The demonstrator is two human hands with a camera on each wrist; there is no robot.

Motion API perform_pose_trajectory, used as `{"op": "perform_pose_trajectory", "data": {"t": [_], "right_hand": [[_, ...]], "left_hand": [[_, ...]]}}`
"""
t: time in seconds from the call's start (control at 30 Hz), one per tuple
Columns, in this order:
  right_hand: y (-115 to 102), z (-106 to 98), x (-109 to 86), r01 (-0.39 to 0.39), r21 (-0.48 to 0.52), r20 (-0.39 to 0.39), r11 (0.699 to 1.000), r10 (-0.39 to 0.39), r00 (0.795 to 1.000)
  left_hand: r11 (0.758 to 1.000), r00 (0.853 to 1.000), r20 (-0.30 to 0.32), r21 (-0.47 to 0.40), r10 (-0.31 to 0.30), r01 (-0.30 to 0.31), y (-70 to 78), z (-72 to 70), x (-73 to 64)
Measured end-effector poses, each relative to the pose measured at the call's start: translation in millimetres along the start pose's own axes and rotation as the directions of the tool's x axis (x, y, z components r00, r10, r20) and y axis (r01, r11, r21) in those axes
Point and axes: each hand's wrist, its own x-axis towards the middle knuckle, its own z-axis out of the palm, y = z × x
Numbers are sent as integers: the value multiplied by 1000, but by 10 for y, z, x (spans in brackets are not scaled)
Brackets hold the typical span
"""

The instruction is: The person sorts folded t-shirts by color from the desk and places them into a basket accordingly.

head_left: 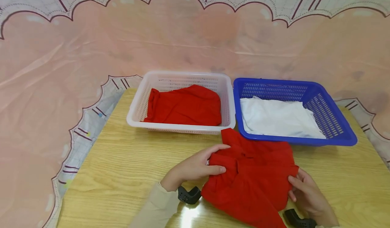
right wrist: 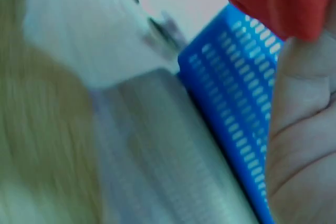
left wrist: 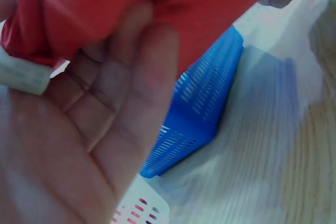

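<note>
A crumpled red garment (head_left: 253,180) is held between both hands over the front of the table. My left hand (head_left: 195,165) grips its left side, with the thumb on top. In the left wrist view, the fingers (left wrist: 131,77) reach up behind the red fabric (left wrist: 210,3), and a small white tag (left wrist: 23,74) shows beside it. Along the right edge, my right hand (head_left: 307,194) pinches the cloth. The right wrist view shows only part of this hand (right wrist: 304,129), below a red corner (right wrist: 278,3). The garment's far edge overlaps the front of the blue basket.
A white plastic basket (head_left: 179,128) containing folded red cloth (head_left: 186,106) stands at the back left. Beside it is a blue basket (head_left: 341,129) with white cloth (head_left: 280,118) inside. Both stand on a wood-grain table (head_left: 122,173) before a pink patterned curtain (head_left: 182,41).
</note>
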Motion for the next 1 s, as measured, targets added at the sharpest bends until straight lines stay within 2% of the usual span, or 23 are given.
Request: {"op": "perform_pose_trajectory", "data": {"t": [0.1, 0.2, 0.33, 0.43, 0.57, 0.67, 0.73, 0.83, 1.0], "right_hand": [[27, 32, 18, 61, 44, 48, 997, -63, 997], [40, 79, 43, 101, 90, 92, 991, -109, 990], [64, 162, 78, 152, 164, 130, 975, -174, 976], [93, 227, 98, 179, 222, 129, 958, -211, 969], [134, 306, 106, 219, 285, 107, 933, -258, 960], [164, 355, 118, 252, 315, 81, 915, -290, 953], [186, 384, 133, 261, 346, 60, 901, -299, 952], [217, 417, 162, 248, 408, 28, 879, -284, 958], [237, 438, 200, 189, 509, -45, 840, -193, 980]], "left_hand": [[1000, 1000, -22, 5, 22, -22, 53, -15, -28], [999, 999, -39, 11, 37, -37, 4, -36, -33], [996, 998, -39, -76, 51, -54, -78, -46, -30], [989, 996, -53, -120, 74, -80, -85, -37, -34], [987, 992, -80, -117, 100, -109, -49, -18, -39], [988, 986, -134, -106, 98, -112, -5, -5, -44], [988, 976, -191, -96, 104, -124, 25, 4, -39], [985, 953, -276, -85, 124, -152, 72, 16, -14], [973, 904, -399, -103, 151, -208, 127, 31, 40]]}}
